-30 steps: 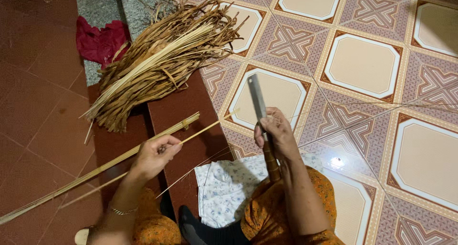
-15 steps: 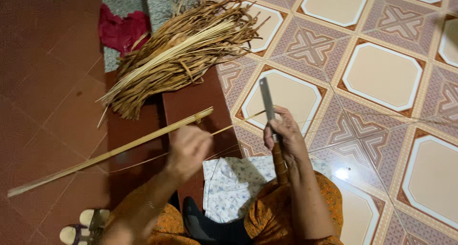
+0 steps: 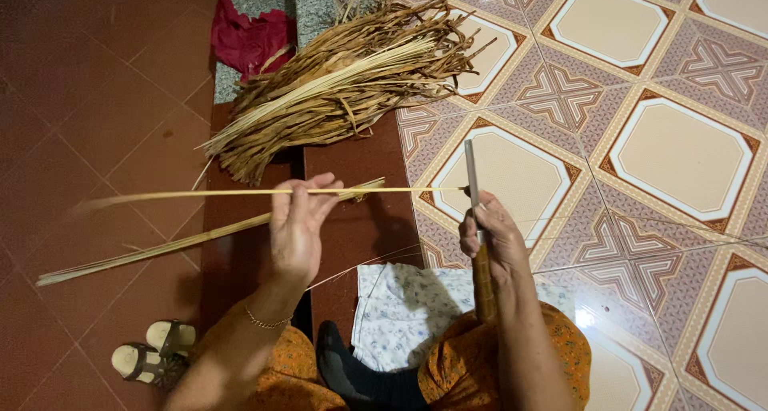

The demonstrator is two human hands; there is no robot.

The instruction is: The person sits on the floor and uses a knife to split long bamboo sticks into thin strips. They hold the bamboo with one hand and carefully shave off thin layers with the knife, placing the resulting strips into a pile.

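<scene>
My left hand (image 3: 298, 223) pinches a thin pale strip of cane (image 3: 200, 193) that runs level from the far left to the knife blade. A wider tan strip (image 3: 160, 247) lies slanted below it, behind the hand. My right hand (image 3: 492, 239) grips a knife (image 3: 474, 188) by its wooden handle, with the flat blade pointing away from me. The thin strip's right end touches the blade. A wispy fibre trails right across the tiles.
A bundle of dry tan strips (image 3: 344, 79) lies ahead on the floor, beside a red cloth (image 3: 252, 39). A flowered white cloth (image 3: 412, 311) covers my lap over orange trousers. A sandal (image 3: 152, 355) sits at lower left. Patterned tiles (image 3: 640, 139) spread to the right.
My left hand rose and lifted a thin strip level, bringing its end to the knife blade. The wider strip stayed slanted below. My right hand kept its grip on the knife.
</scene>
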